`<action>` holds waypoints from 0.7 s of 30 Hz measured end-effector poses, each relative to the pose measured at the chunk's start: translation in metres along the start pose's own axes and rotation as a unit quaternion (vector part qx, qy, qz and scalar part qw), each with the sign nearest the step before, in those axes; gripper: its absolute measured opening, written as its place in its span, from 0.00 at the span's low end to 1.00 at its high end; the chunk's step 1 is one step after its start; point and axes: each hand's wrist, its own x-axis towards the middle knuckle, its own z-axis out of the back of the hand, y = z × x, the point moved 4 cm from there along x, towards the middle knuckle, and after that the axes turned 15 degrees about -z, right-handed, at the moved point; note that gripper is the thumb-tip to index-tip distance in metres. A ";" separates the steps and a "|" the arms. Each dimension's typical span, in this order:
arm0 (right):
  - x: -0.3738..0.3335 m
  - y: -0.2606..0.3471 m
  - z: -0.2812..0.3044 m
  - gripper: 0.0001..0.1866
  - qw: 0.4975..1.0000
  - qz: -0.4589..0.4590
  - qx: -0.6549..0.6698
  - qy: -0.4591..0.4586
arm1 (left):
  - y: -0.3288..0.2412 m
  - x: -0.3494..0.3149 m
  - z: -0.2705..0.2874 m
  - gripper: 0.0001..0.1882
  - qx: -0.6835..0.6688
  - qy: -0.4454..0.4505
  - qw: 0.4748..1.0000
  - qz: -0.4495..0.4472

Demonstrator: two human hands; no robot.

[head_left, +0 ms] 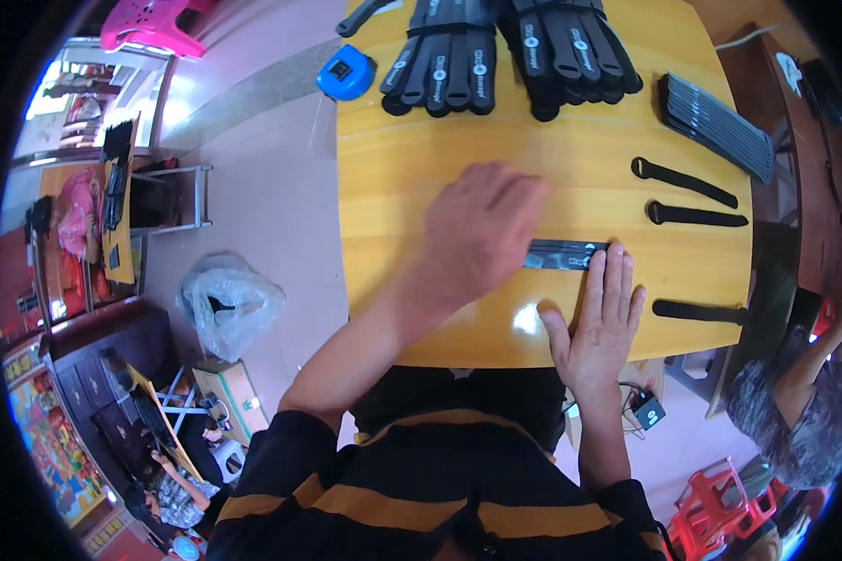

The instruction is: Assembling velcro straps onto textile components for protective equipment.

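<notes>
The right hand (597, 337), fingers (615, 280) spread, is touching black strips (561, 254); the left hand (482, 229) is curling, but I can't tell if it's pinching.

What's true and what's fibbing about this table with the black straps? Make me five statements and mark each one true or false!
1. The right hand has its fingertips on one end of the dark strip. True.
2. The small rounded case at the table's far left is red. False: the small rounded case is blue.
3. Three loose black straps lie toward the right side of the yellow table. True.
4. The pink plastic seat is on the table. False: the pink plastic seat is off the table, at the upper left.
5. A see-through plastic bag is on the floor to the left of the table. True.
</notes>
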 end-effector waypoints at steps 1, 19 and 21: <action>0.000 0.000 0.001 0.48 1.000 0.003 0.009 0.002 | -0.003 0.005 -0.012 0.17 -0.014 0.038 0.998 -0.039; 0.000 -0.005 0.004 0.47 0.998 -0.003 0.057 0.008 | 0.005 0.004 -0.028 0.23 0.046 0.117 0.991 -0.039; -0.001 -0.005 0.008 0.47 0.998 -0.002 0.069 0.005 | 0.010 -0.005 -0.012 0.22 0.081 0.109 0.990 -0.045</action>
